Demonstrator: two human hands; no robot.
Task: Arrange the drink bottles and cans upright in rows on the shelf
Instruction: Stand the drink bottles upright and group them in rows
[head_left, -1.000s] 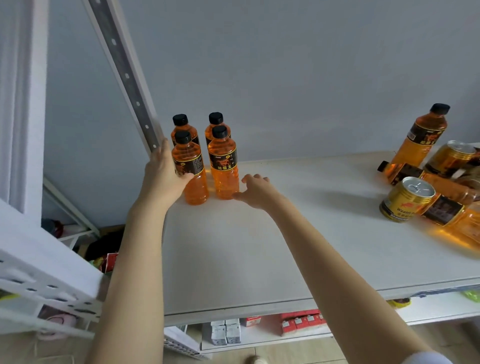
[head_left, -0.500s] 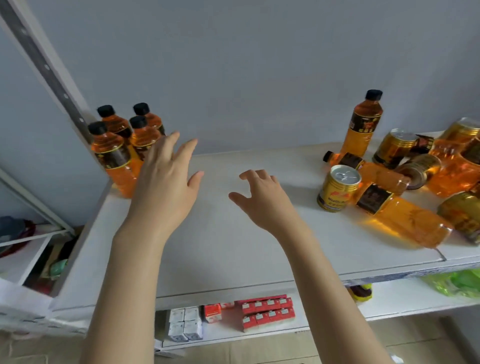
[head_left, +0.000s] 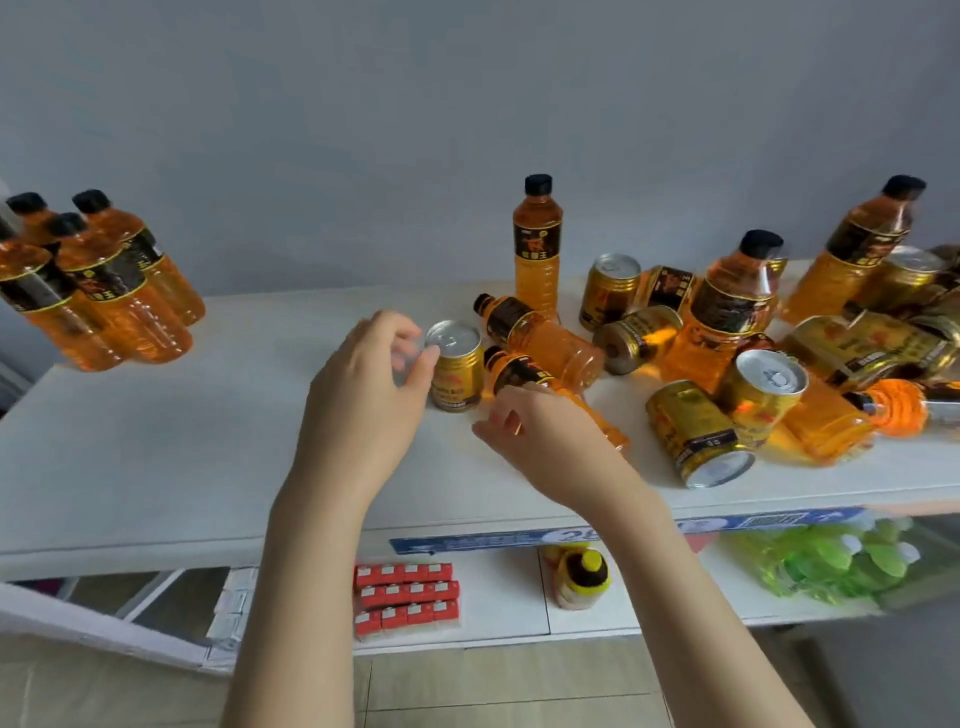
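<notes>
Gold and upright, the nearest drink can (head_left: 456, 370) is standing on the white shelf (head_left: 208, 441) just to the right of the left hand (head_left: 371, 400), its long axis pointing straight up, so it is needing only a sideways carry. The left hand's fingers (head_left: 402, 340) are curving round the can's left side with the thumb at its wall, but blur is hiding whether they are actually pinching it, so I cannot tell. The right hand (head_left: 545, 441) is lying over an orange bottle (head_left: 519, 371) that is resting on its side, cap pointing back and left, base running forward and right beneath the palm. Its fingers are curling down on the near side, though whether they are gripping is hidden. Each hand is sitting nearer its own item, and the bottle is probably calling for a turn to vertical. The four standing bottles (head_left: 104, 291) are waiting well apart at the far left, and the jumble of cans and bottles (head_left: 727, 322) is sprawling to the right.
</notes>
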